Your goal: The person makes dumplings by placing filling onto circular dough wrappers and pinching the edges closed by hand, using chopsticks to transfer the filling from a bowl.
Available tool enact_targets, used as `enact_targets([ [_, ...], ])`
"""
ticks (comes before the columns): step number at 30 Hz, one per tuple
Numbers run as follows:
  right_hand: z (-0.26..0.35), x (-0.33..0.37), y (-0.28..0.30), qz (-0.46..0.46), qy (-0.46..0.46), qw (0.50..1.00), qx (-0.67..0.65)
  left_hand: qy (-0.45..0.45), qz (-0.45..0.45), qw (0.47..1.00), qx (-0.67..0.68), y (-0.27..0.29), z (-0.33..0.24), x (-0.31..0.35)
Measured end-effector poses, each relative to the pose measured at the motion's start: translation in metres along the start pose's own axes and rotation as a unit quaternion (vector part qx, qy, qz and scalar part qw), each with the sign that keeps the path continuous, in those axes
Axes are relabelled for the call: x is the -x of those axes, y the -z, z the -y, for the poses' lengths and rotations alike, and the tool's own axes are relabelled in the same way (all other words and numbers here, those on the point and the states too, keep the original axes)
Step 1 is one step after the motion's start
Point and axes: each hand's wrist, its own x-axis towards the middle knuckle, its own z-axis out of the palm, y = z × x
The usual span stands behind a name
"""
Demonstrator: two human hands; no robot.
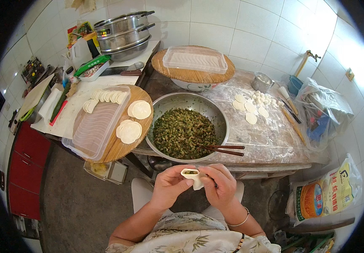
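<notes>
Between my two hands, over my lap, is a partly folded dumpling (194, 178) with green filling showing at its upper opening. My left hand (171, 184) pinches its left side, thumb in front. On the other side my right hand (219, 184) grips the dough edge with bent fingers. Just beyond them stands a wide metal bowl (225, 126) of chopped green filling (184, 130), a pair of brown chopsticks (228, 150) resting in it. Round wrappers (129, 131) lie stacked on a round wooden board (146, 99) to the left, beside a clear plastic tray (93, 135) holding a row of finished dumplings (110, 96).
A floured worktop (253, 135) carries loose wrappers (250, 118), small dough balls (266, 100), a rolling pin (293, 126) and a metal cup (262, 82). A second tray (194, 59) sits on a woven lid at the back. A knife (119, 71) and steamer pots (125, 36) stand left.
</notes>
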Motion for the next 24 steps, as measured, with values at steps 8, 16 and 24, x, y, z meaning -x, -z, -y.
enact_targets([
  [8,-0.007,0.007,0.0,0.024,-0.009,1.0,0.011,0.014,0.011,0.999,-0.045,-0.005,-0.005,0.002],
  [16,-0.005,0.001,-0.002,-0.008,0.007,1.0,0.002,-0.002,-0.005,0.999,-0.046,-0.011,-0.002,0.001],
  [24,-0.011,0.01,-0.001,-0.002,-0.01,1.0,0.023,0.014,0.006,0.991,-0.131,-0.012,0.002,0.003],
])
